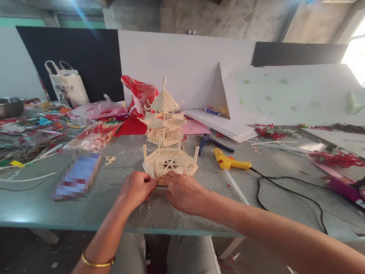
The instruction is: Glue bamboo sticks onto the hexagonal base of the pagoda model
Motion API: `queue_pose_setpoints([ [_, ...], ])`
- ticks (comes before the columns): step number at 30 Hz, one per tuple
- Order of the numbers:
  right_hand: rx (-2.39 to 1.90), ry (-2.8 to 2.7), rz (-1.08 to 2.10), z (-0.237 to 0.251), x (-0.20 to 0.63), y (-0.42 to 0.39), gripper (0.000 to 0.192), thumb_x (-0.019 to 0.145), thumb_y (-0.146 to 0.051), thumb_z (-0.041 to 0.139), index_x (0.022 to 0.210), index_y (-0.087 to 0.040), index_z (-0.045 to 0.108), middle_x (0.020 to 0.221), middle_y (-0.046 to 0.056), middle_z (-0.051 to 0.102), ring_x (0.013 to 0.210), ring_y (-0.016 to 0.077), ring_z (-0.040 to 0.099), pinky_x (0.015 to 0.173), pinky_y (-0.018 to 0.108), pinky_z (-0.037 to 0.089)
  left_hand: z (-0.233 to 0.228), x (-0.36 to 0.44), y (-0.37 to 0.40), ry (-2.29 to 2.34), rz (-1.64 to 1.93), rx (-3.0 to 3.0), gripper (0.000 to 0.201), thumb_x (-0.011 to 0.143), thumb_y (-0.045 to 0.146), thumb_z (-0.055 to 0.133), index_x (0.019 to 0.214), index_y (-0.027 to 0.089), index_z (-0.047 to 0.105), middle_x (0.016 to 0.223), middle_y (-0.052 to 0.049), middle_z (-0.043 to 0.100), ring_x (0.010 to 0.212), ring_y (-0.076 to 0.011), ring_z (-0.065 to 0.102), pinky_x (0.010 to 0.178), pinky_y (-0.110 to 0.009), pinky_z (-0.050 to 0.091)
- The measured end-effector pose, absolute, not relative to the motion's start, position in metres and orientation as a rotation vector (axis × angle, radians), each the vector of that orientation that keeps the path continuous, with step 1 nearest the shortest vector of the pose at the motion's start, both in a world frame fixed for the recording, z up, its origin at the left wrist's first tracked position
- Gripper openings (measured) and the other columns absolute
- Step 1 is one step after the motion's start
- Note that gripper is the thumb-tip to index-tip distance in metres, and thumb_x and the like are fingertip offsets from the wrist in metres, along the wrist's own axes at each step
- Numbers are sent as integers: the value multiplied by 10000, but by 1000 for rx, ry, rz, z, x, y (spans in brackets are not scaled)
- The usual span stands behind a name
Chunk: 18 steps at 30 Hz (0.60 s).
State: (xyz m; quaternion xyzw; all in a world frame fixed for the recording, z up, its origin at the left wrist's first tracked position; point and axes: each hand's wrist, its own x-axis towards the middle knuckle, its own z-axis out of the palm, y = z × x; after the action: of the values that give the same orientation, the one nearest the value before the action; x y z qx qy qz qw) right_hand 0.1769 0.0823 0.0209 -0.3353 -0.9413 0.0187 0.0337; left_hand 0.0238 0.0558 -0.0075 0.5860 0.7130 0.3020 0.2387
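Left hand (136, 188) and right hand (183, 192) pinch one flat hexagonal pale wooden-stick platform (170, 160) (fingers closed on its near edge); one stick tower (164, 118) stands behind.

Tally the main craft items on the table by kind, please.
Stick models: 2, the hexagonal base at the left hand and right hand, and the tiered tower behind it
Glue guns: 2, yellow and dark
Stick packets: 1
Tote bags: 1
Total: 6
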Motion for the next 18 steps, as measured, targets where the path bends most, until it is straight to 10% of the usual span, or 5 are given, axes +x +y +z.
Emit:
queue_pose_setpoints([
  [18,-978,-2857,24,14,178,85,276,762,-149,401,979,-144,571,926,100,608,739,187,583,582,270,391,-21,18,55,1884,931,1575,435,744,519,429,585,154,604,495,-3,606,421,-123,541,460,-220,346],
])
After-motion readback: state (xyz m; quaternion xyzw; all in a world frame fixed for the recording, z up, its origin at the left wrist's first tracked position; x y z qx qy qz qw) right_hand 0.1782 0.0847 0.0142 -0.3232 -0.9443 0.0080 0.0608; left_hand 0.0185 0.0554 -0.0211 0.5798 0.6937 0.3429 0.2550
